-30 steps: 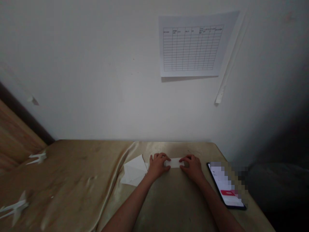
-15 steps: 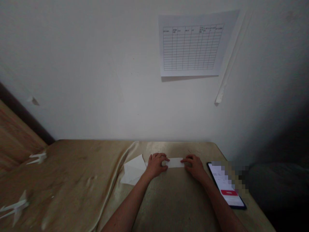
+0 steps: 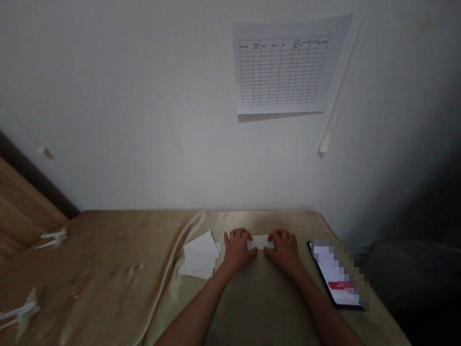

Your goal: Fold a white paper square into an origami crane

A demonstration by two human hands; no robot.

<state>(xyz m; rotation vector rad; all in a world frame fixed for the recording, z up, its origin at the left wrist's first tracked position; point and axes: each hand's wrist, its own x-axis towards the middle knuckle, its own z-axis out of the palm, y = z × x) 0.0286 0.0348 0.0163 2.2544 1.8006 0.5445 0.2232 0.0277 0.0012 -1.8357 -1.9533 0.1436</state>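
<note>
White paper [image 3: 260,242] on shiny cloth [image 3: 252,298] is pinched at its 2 ends by the left hand [image 3: 238,247] and right hand [image 3: 284,248]; skewing could be caused by uneven pressure, slipping by the slick cloth.

Here's the paper strip [image 3: 260,242] on the table [image 3: 259,300], between left hand [image 3: 237,246] and right hand [image 3: 285,248]! Loose papers [image 3: 198,257] lie just left, the phone [image 3: 324,266] right, two paper pieces [image 3: 26,311] far left, the chart [image 3: 283,72] on the wall [image 3: 126,120] behind.
</note>
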